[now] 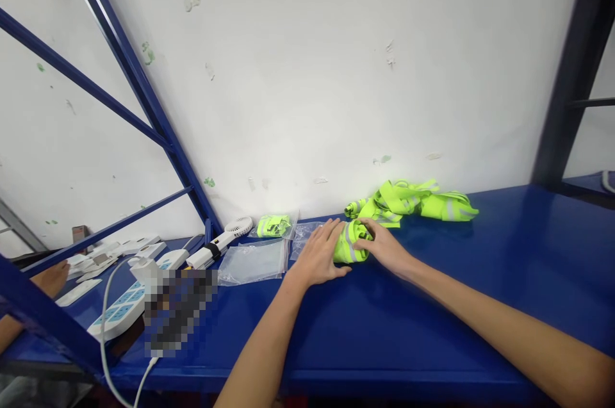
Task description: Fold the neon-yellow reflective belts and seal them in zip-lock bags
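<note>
Head view: I have both hands on one yellow-green roll (353, 243) with grey bands, set toward the far side of the blue table (432, 318). My left hand (318, 251) wraps its left side, fingers over the far edge and thumb along the near one. My right hand (379, 244) grips the right end, thumb and fingers curled against the fabric. Neither hand is released; I read both as grasping the roll between them.

Just beyond it and to the right, a loose yellow-green heap (396, 200) lies by the white wall (336, 75). Left of my hands are clear plastic bags (252, 261), and farther back a yellow-green packet (273, 225) in clear wrapping. Farther left sit a white fan (239, 226) and a power strip (125, 309); beyond the blue frame (158, 113) another person's hand (54, 278) shows.

I judge the step in hand to be gathering the fabric into a compact roll. From here, the next move calls for even pressure from both sides, so the layers don't spring loose.
</note>
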`<state>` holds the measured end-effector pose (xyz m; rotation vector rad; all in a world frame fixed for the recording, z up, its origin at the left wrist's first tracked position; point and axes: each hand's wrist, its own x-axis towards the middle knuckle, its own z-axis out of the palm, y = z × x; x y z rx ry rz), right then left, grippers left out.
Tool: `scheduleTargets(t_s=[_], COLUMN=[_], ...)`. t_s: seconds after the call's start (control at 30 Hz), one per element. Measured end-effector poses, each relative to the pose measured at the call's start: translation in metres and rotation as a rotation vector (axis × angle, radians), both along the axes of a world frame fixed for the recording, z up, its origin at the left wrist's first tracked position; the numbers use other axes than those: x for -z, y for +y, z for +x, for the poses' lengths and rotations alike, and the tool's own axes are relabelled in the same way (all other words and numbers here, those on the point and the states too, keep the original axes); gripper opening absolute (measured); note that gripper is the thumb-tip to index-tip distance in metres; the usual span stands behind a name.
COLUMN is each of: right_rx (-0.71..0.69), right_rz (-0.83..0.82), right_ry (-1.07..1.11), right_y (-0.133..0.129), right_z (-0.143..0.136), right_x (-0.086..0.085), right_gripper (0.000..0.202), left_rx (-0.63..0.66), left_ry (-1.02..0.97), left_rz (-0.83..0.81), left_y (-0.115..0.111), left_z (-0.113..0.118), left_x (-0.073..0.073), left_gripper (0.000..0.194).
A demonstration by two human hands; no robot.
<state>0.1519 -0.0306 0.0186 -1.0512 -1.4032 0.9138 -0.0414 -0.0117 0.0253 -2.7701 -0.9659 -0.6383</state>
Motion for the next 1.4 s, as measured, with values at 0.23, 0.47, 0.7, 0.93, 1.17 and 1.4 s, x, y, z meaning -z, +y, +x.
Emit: scheduleTargets(t_s=[0.23,0.47,0.7,0.93,1.17,1.4], right_rx=[-0.088,-0.007,0.034,0.096,0.057,0.110], right_rz=[0.016,0.111,0.147,0.231,0.190,0.250], right_ry=[0.079,0.164,0.145,0.015,-0.063,-0.393], right_y=[-0.001,-0.002,-0.003,-0.013,-0.012,-0.008], right_z=[0.004,-0.013,-0.014,-0.023,-0.020,-0.017], right_x=[-0.007,-0.001,-0.003,0.002,0.004,0.002], right_gripper=[0.061,0.056,0.050,0.039,0.033,0.025], left_rx=[-0.074,-0.067,-0.045,-0.040,-0.018,-0.032], left_ry=[-0.037,-0.183,-0.215,-0.293,-0.295,-0.332], left_rz=[-0.014,-0.050,0.006,-0.002,-0.004,0.059], left_y=[0.004,0.010,0.003,0.003,0.000,0.000], left_z=[-0.015,-0.007,0.008,0.012,0.015,0.010], left_x=[-0.006,0.005,0.004,0.007,0.009,0.012], left_gripper=[0.092,0.095,0.092,0.092,0.091,0.085])
